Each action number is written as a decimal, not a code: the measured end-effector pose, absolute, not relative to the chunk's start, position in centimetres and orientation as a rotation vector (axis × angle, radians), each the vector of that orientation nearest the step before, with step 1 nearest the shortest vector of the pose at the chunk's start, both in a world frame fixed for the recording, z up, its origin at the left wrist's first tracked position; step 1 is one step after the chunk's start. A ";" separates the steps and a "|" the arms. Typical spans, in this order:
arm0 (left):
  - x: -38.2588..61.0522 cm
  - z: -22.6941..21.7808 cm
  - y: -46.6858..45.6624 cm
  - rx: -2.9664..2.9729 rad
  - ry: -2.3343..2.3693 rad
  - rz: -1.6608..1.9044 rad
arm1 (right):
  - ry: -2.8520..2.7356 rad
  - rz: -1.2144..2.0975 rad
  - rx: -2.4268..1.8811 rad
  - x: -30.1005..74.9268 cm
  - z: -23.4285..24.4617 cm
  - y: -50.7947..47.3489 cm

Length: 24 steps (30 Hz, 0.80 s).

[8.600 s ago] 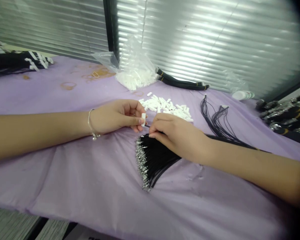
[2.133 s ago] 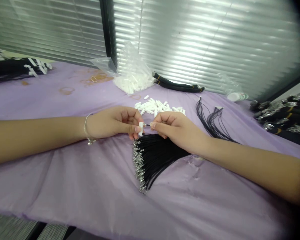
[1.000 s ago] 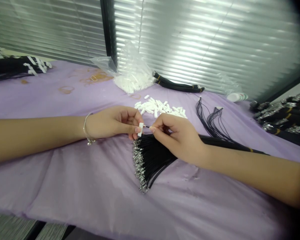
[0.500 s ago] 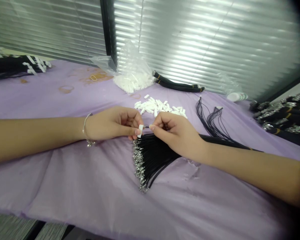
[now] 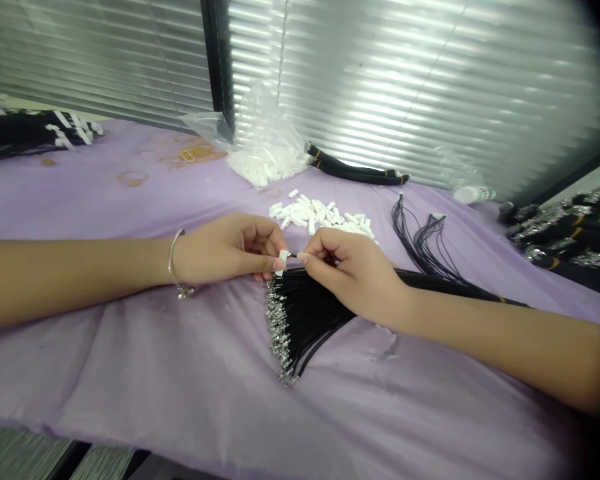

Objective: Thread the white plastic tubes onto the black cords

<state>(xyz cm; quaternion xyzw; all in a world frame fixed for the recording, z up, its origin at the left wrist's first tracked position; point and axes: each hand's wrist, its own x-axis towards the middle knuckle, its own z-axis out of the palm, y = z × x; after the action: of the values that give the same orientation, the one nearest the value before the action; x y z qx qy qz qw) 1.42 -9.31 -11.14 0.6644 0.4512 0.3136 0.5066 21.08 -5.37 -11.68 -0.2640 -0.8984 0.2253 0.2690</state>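
Observation:
My left hand (image 5: 235, 250) pinches a small white plastic piece, likely a connector housing (image 5: 283, 262), between thumb and fingers. Just to its right, my right hand (image 5: 353, 270) grips the end of a thin black wire (image 5: 293, 255), whose tip meets the white housing; how deep it sits I cannot tell. Under both hands a fanned bundle of black wires (image 5: 315, 303) lies on the cloth, its silvery metal ends (image 5: 280, 333) lined up toward the left. Behind the hands is a loose pile of white housings (image 5: 313, 213).
A clear plastic bag (image 5: 267, 157) of white pieces stands behind the pile. Rubber bands (image 5: 187, 156) lie to its left. Tied black wire bundles (image 5: 357, 170) rest near the blinds, with more wire bundles (image 5: 570, 230) at right and wires with white ends (image 5: 30, 130) at far left. Purple cloth (image 5: 180, 393) covers the table.
Both hands keep their grips and have barely moved. The right hand sits slightly lower, and the wire tip and white housing remain together.

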 end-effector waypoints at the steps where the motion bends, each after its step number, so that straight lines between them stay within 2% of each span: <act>1: 1.5 -11.1 -9.3 1.595 1.092 0.759 | -2.422 0.616 -0.727 21.0 -11.7 -5.3; 24: 1.6 -11.2 -9.1 1.633 1.164 0.721 | -2.435 0.696 -0.673 20.7 -11.9 -4.9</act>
<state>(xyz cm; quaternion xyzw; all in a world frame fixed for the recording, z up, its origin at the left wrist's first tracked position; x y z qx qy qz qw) 1.56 -9.13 -11.25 0.6706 0.4781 0.2959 0.4839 20.67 -4.86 -11.91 -0.2482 -0.8979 0.2567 0.2575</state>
